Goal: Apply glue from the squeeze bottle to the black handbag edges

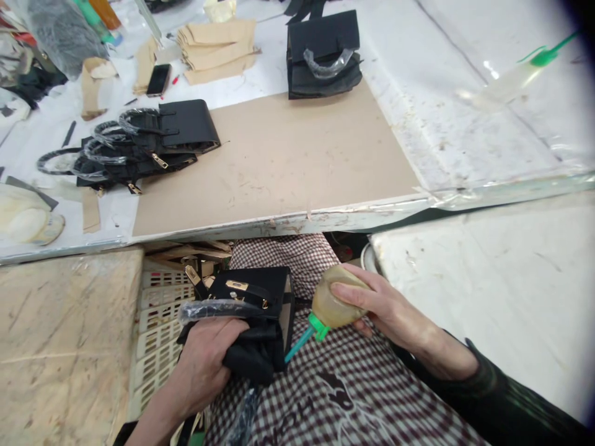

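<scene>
On my lap, over a checked apron (pixel 353 378), lies a small black handbag (pixel 260 285) with gold fittings and a plastic-wrapped handle. My left hand (pixel 209 353) is closed around its soft black part, just below the handle. In my right hand (pixel 372 303) is a squeeze bottle (pixel 337 297), tilted downward, with a yellowish body, a green cap and a long teal nozzle. The nozzle's tip is at the bag's lower right edge; whether it touches, I cannot tell. My left fingertips are partly hidden in the black material.
Several black handbags (pixel 186 124) lie at the table's left, and another bag (pixel 323 56) stands at the back. Beige pieces (pixel 218 46), a phone (pixel 158 80) and a second bottle (pixel 511 80) are also there. A plastic basket (pixel 158 322) sits below the table edge.
</scene>
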Demonstrator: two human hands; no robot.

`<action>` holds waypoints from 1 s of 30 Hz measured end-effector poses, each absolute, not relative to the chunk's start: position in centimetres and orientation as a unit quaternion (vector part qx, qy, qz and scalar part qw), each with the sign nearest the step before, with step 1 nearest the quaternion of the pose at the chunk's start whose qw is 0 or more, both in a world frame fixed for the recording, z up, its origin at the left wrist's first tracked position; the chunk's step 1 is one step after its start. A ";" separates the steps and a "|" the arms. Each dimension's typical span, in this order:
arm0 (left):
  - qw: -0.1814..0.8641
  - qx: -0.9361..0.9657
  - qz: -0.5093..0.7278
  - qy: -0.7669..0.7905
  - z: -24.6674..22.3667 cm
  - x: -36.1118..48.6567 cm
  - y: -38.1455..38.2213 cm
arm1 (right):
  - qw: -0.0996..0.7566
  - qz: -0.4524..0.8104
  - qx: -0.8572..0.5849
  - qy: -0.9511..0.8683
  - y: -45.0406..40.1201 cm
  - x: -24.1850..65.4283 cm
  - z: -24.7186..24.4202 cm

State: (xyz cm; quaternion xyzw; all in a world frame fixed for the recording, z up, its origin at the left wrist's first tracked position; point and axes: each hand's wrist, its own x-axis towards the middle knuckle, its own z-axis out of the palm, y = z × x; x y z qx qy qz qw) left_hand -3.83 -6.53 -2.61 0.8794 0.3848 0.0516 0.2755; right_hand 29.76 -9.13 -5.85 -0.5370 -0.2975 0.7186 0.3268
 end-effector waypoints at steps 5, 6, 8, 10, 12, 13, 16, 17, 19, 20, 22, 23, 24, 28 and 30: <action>0.280 0.880 0.077 0.377 -2.3 -3.9 -6.2 | 0.322 0.703 -0.551 -0.314 -9.3 30.0 -5.6; 0.284 0.878 0.080 0.376 -2.3 -4.0 -6.2 | 0.312 0.693 -0.563 -0.324 -9.2 30.2 -5.7; 0.292 0.874 0.088 0.378 -2.2 -4.0 -6.0 | 0.300 0.662 -0.598 -0.337 -8.9 30.7 -6.1; 0.294 0.873 0.097 0.377 -2.1 -3.9 -5.8 | 0.299 0.629 -0.631 -0.342 -8.6 31.1 -6.6; 0.287 0.875 0.110 0.373 -1.9 -3.7 -5.6 | 0.304 0.610 -0.647 -0.343 -8.3 31.3 -7.2; 0.283 0.878 0.115 0.369 -1.8 -3.6 -5.5 | 0.307 0.608 -0.648 -0.341 -8.2 31.4 -7.4; 0.273 0.881 0.122 0.366 -1.6 -3.4 -5.3 | 0.334 0.617 -0.637 -0.319 -7.9 31.6 -7.8; 0.272 0.882 0.121 0.366 -1.6 -3.4 -5.3 | 0.351 0.618 -0.632 -0.309 -7.8 31.7 -7.7; 0.273 0.881 0.116 0.368 -1.7 -3.5 -5.3 | 0.386 0.615 -0.622 -0.294 -7.8 31.9 -7.3; 0.276 0.880 0.113 0.369 -1.8 -3.5 -5.3 | 0.398 0.616 -0.614 -0.290 -7.8 31.9 -6.9; 0.285 0.877 0.105 0.373 -2.0 -3.6 -5.3 | 0.400 0.633 -0.596 -0.291 -7.9 31.7 -6.2; 0.288 0.875 0.100 0.376 -2.1 -3.7 -5.3 | 0.389 0.644 -0.588 -0.297 -8.0 31.5 -5.8; 0.292 0.874 0.097 0.377 -2.2 -3.7 -5.3 | 0.374 0.653 -0.584 -0.304 -8.2 31.3 -5.5; 0.299 0.871 0.095 0.379 -2.2 -3.7 -5.2 | 0.341 0.673 -0.574 -0.319 -8.8 30.1 -4.9; 0.297 0.870 0.100 0.380 -2.1 -3.6 -5.2 | 0.346 0.687 -0.557 -0.314 -8.9 29.7 -5.0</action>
